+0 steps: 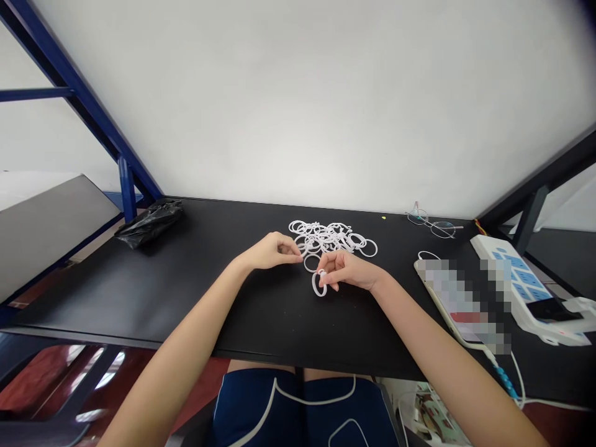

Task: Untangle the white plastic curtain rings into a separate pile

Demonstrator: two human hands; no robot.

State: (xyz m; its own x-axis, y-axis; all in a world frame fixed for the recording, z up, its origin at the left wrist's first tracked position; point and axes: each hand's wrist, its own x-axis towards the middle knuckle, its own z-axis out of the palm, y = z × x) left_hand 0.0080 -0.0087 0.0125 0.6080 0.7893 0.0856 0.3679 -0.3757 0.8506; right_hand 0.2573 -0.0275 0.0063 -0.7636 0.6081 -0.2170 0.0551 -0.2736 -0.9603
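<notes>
two bare forearms (pixel 195 329) reach in above navy shorts (pixel 261 410), both cut off by the bottom of the view. at the right, a phone (pixel 444 298) lies on the black table (pixel 279 323), its screen broken into blocks and unreadable. over the table's middle, the right hand (pixel 347 268) pinches one white ring (pixel 314 285) between thumb and fingers; it is slim and round, and the fingertips hide part of its top. just beyond, a second ring (pixel 306 266) lies flat, thin and pale. beside its left edge is the left hand (pixel 274 250), thumb and fingers curled toward each other; whether it grips or touches anything, i cannot tell. farther on sprawls a loose heap of white rings (pixel 331 236), overlapping, with small lumpy bits among them too tangled to make out singly. thin-rimmed glasses (pixel 442 230) lie near the wall (pixel 298 112).
</notes>
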